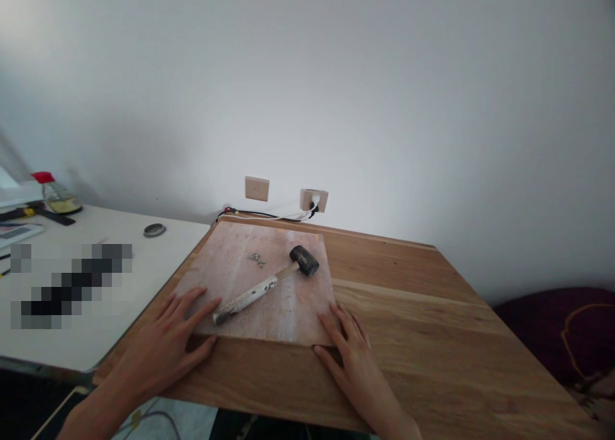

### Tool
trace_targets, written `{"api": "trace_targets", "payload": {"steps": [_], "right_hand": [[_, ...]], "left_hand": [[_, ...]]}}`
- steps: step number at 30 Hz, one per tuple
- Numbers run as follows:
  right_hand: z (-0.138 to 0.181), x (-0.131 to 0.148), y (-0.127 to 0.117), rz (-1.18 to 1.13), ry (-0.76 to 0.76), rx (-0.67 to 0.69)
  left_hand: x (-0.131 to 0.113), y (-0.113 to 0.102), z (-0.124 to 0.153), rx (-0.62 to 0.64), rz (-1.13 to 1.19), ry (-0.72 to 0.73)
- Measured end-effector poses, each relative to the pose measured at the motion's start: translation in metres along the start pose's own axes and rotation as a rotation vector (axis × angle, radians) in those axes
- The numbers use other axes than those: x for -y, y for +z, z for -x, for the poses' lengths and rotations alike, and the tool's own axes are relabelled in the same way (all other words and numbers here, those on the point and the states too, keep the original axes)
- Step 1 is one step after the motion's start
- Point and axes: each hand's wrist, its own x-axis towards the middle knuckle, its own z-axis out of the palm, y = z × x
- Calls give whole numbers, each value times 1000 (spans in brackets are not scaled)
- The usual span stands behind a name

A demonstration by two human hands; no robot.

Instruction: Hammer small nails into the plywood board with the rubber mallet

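Observation:
A pale wooden board (288,312) lies flat on a wooden table (423,325). On the board rests a mallet (269,283) with a black head and a worn whitish handle. A few small nails (257,259) lie beside it, toward the back. My left hand (168,344) lies flat with fingers spread on the board's near left corner. My right hand (348,347) lies flat with fingers stretched out at the board's near right corner. Neither hand holds anything.
A white desk (144,280) adjoins the table on the left, with a small round lid (154,230), a red-capped bottle (55,193) and papers. Wall sockets (314,200) with plugged cables sit behind the board. A dark purple cushion (567,337) lies at the right.

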Motion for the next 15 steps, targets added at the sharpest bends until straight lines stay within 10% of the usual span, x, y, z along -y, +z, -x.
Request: {"api": "trace_targets", "payload": {"steps": [15], "right_hand": [[-17, 42, 7, 30, -4, -43]], "left_hand": [[39, 4, 6, 154, -21, -97]]}}
